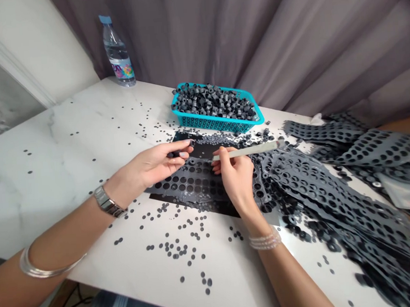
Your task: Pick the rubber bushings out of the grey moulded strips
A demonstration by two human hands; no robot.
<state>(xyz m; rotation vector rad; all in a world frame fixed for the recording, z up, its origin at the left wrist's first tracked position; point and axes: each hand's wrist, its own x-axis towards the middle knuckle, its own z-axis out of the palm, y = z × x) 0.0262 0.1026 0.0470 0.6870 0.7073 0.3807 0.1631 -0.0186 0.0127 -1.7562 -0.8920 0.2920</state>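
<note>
Left hand: The left hand (153,165) is lifted a little above the sheet. Its thumb and fingers press together and pinch a small dark piece (174,154), which is partly hidden, so I cannot tell its exact shape.

Right hand: The right hand (235,175) is closed around a pale flat stick (247,151), and the stick lies across the fingers.

Good handling: A fingertip pinch seems the right way for so small a piece. Holding the stick close to its end should give steady control.

Under hands: A dark perforated sheet (189,185) lies below both hands.

Around: Many loose dark discs (176,249) are scattered on the white marble table (50,150).

Right side: A heap of perforated strips (376,148) lies there.

Far: A teal plastic basket (220,124) holds dark grey rings (211,101). Behind it stand a water bottle (117,54) and a grey curtain (182,29).
</note>
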